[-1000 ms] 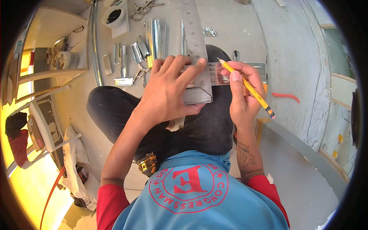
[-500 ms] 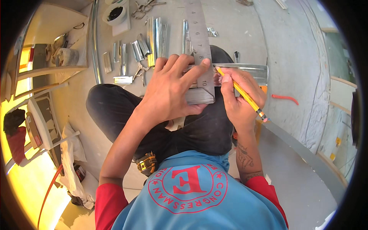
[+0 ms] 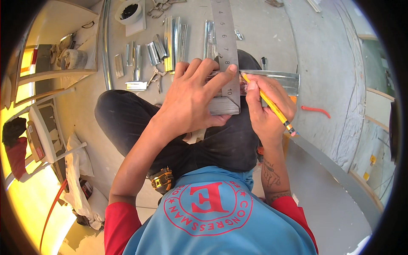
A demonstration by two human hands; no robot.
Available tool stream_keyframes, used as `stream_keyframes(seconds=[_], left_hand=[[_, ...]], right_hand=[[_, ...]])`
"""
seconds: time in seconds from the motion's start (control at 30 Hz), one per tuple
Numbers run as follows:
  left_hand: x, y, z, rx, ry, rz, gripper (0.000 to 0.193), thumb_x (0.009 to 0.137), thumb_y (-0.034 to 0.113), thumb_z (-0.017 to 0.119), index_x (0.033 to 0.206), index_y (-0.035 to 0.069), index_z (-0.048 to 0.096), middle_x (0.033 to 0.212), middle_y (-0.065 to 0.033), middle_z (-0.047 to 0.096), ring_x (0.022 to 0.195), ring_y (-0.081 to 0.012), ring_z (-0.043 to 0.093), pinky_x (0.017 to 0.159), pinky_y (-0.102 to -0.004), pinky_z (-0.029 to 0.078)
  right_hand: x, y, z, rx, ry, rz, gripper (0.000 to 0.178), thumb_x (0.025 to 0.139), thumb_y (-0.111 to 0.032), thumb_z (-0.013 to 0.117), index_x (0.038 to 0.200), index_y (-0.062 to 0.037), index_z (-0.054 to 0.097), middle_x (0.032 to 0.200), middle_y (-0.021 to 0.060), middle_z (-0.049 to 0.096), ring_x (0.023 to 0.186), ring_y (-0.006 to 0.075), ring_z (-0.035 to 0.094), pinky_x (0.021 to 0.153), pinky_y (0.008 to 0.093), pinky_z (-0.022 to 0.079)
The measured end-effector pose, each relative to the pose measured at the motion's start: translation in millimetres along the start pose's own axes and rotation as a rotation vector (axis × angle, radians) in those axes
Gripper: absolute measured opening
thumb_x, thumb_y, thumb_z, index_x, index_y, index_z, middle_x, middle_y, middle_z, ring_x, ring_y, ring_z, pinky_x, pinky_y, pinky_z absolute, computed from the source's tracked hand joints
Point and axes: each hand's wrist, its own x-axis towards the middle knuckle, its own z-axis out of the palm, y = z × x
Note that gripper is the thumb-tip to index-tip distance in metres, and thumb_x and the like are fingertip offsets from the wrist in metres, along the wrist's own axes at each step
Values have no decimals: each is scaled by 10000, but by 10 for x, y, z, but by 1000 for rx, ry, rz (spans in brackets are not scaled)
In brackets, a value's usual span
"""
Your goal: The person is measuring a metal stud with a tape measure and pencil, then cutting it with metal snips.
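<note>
My left hand (image 3: 185,102) is closed on a try square (image 3: 224,32), its thumb under the thick metal stock and its forefinger pressing on the blade. The blade lies across a shiny metal channel (image 3: 291,83) over my lap and points away from me. My right hand (image 3: 272,102) grips a yellow pencil (image 3: 274,108), tip toward the blade's right edge on the channel. The eraser end slants down to the right. My left hand hides the channel's left part, and my right fingers cover some of its middle.
Several cut metal pieces (image 3: 168,42) lie on the floor ahead, with locking pliers (image 3: 156,78) beside them. A white tub (image 3: 128,13) of dark bits stands farther off. A tape measure (image 3: 162,180) sits at my left hip. At right are a red strip (image 3: 315,111) and a dark marker (image 3: 263,63).
The square, the channel and both hands have shifted very slightly to the right. Both grips are unchanged, and the pencil tip stays near the blade's edge.
</note>
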Motion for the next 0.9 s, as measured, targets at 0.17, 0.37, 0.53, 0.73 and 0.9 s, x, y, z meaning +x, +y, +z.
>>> stream_keyframes(seconds=[0.17, 0.37, 0.53, 0.73, 0.9], left_hand=[[6, -3, 18, -12, 9, 1, 1014, 490, 255, 934, 1435, 151, 582, 1088, -62, 545, 1051, -275, 557, 919, -426, 407], [14, -16, 14, -14, 22, 9, 1014, 478, 236, 934, 1427, 148, 588, 1083, -57, 550, 1048, -276, 557, 913, -426, 400], [6, -23, 28, -18, 21, 8, 1014, 480, 231, 934, 1428, 150, 583, 1080, -56, 551, 1043, -278, 557, 913, -429, 400], [16, 17, 19, -16, 21, 12, 1028, 473, 228, 938, 1433, 154, 578, 1082, -61, 548, 1042, -281, 554, 915, -431, 399], [4, -7, 26, 20, 5, 31, 968, 535, 281, 947, 1414, 111, 581, 1116, -99, 555, 1054, -304, 553, 905, -429, 407]], right_hand=[[8, -38, -26, -22, -26, -2, 146, 854, 75, 719, 996, 47, 744, 899, 139, 746, 748, 224, 727, 657, 301, 588], [-12, -76, 32, -87, -8, -41, 181, 822, 93, 717, 996, 43, 735, 893, 133, 728, 760, 251, 722, 663, 309, 587], [-206, -139, -43, -98, -35, -48, 204, 828, 90, 718, 1026, 40, 736, 905, 124, 722, 765, 257, 712, 665, 317, 585], [-97, -56, 34, -108, 48, -112, 213, 827, 90, 722, 1033, 37, 736, 906, 128, 713, 767, 263, 703, 663, 336, 577], [-289, -178, -82, -106, -38, -54, 233, 821, 102, 724, 1045, 39, 737, 895, 137, 703, 763, 270, 697, 670, 345, 576]])
